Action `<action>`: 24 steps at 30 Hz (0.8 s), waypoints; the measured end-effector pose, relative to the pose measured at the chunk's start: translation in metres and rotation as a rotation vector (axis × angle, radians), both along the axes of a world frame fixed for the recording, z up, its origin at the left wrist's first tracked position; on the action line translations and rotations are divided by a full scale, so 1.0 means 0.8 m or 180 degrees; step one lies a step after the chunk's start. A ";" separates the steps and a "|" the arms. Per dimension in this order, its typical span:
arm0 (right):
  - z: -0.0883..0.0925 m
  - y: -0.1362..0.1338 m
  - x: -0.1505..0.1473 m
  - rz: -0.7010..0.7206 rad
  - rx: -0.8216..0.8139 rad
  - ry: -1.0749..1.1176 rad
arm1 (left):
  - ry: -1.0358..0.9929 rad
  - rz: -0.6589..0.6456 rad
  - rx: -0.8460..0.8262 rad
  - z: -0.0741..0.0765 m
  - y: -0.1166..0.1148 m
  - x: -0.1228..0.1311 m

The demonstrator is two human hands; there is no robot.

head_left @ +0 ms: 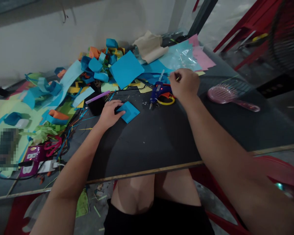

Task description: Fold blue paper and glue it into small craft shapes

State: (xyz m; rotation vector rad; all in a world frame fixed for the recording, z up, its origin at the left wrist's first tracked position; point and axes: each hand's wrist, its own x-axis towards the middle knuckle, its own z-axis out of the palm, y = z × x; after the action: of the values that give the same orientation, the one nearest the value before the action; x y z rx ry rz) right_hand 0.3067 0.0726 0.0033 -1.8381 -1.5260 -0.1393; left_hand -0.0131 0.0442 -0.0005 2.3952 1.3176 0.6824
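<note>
A small blue paper square lies on the dark tabletop. My left hand holds it at its left side, thumb on top and fingers bent along the edge. Further right, my right hand is raised in a closed fist; a small yellowish bit shows between the fingers, too little to name. Just left of that fist lies a blue glue gun with a clear glue stick poking out of its back and a small red light. Beside the glue gun are scissors with a yellow handle loop.
Cut paper pieces and blue and orange rolls heap up along the wall. A larger blue sheet rests there. To the right lies a pink hairbrush; a fan stands beyond. A purple power socket sits at left.
</note>
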 end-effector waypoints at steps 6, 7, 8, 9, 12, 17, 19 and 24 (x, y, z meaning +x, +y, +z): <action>0.014 -0.008 -0.011 0.0113 0.0352 -0.0144 | -0.0326 0.0157 -0.0244 0.004 -0.003 0.001; 0.019 -0.012 -0.016 0.0189 0.0402 -0.0183 | -0.0354 0.0186 -0.0270 0.003 -0.003 0.001; 0.024 -0.017 -0.023 0.0391 0.0386 -0.0258 | -0.0387 0.0210 -0.0275 0.003 -0.004 0.002; 0.030 -0.024 -0.031 0.0627 0.0354 -0.0340 | -0.0435 0.0234 -0.0249 0.002 -0.004 0.003; 0.046 -0.047 -0.064 0.1566 0.0130 -0.0595 | -0.0668 0.0244 -0.0012 0.004 -0.009 0.004; 0.058 -0.079 -0.116 0.2329 -0.0162 -0.0824 | -0.0508 -0.0068 0.0707 0.026 -0.033 0.008; 0.059 -0.084 -0.126 0.2284 -0.0375 -0.0791 | -0.0421 -0.0073 0.0951 0.033 -0.043 0.012; 0.067 -0.086 -0.127 0.2284 -0.0517 -0.0087 | -0.0489 0.0232 0.1190 0.038 -0.040 0.004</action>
State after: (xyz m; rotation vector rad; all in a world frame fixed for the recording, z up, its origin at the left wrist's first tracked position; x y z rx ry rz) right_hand 0.2050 0.0039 0.0566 -1.2963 -2.1648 0.3067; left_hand -0.0097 0.0123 0.0297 2.5187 1.3129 1.2018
